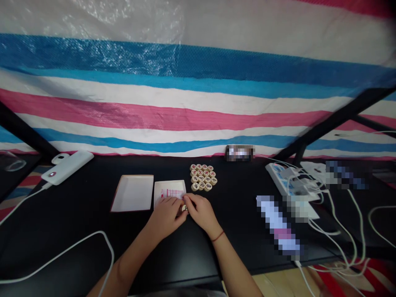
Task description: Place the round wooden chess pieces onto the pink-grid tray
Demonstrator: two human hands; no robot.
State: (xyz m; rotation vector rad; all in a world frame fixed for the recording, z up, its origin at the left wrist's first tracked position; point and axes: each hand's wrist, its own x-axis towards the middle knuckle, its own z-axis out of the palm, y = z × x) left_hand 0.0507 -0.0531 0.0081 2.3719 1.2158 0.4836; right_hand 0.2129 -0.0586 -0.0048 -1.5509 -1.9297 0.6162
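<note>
Both my hands meet above the near edge of a white paper card point(163, 190) printed with a red grid, on a black table point(77, 231). Between my left hand point(165, 217) and my right hand point(201, 211), whose wrist wears a red thread, the fingertips close on a small round Chinese chess piece point(185, 208). Further back, a tight cluster of similar wooden pieces point(201, 177) lies just beyond the card. To the left of the card rests a white shallow tray point(133, 193).
A white power bank point(66, 167) with a cable lies at the back left. On the right are a power strip point(286, 179), tangled white cables, and several blurred objects. A striped plastic tarp point(198, 105) hangs behind the table.
</note>
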